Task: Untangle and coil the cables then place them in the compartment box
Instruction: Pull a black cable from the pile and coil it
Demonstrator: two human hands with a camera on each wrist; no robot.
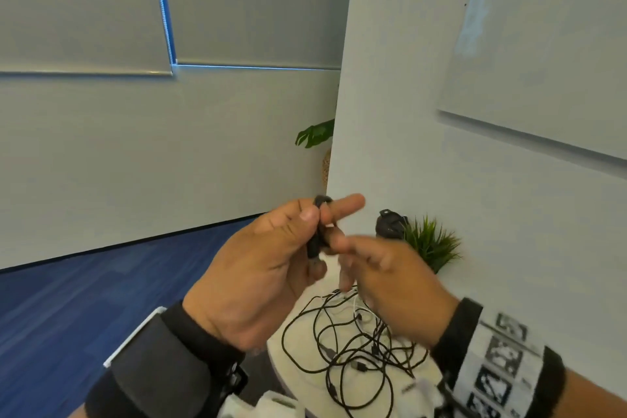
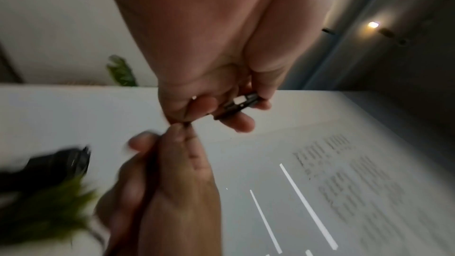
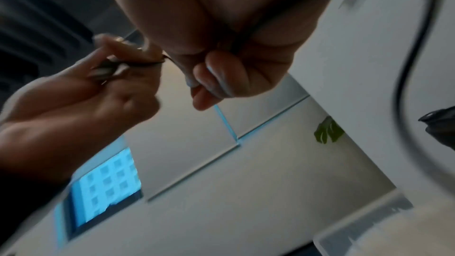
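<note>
Both hands are raised in front of me over a small white table [image 1: 298, 363]. My left hand [image 1: 324, 212] grips a short folded bundle of black cable [image 1: 315, 241] between thumb and fingers; its connector [image 2: 240, 103] with a pale tip shows in the left wrist view. My right hand [image 1: 342, 248], blurred, pinches the same cable just beside the left thumb, fingers curled round the strand [image 3: 246, 36]. Below the hands a loose tangle of black cables [image 1: 356, 349] lies on the table, with a thin white one among them. I cannot make out the compartment box.
A small green plant [image 1: 431, 243] and a black object [image 1: 390, 224] stand at the table's far side against a white wall. Blue carpet [image 1: 84, 299] lies to the left. A pale translucent plastic edge [image 3: 357, 227] shows low in the right wrist view.
</note>
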